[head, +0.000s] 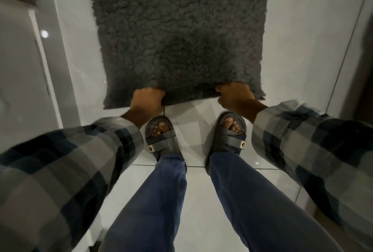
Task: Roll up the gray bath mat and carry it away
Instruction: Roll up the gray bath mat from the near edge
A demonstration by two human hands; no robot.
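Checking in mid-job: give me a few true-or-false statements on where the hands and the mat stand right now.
1. Both hands grip the near edge of the gray bath mat. True: the left hand and the right hand hold it near its two corners.
2. The mat is already rolled into a tight tube. False: it lies spread out, only the near edge lifted.
3. The person is barefoot. False: both feet wear sandals.
4. The floor is white tile. True.
5. The sleeves are plaid. True.

Home bathroom: glossy white floor tiles [201, 201], shaggy mat [179, 29]
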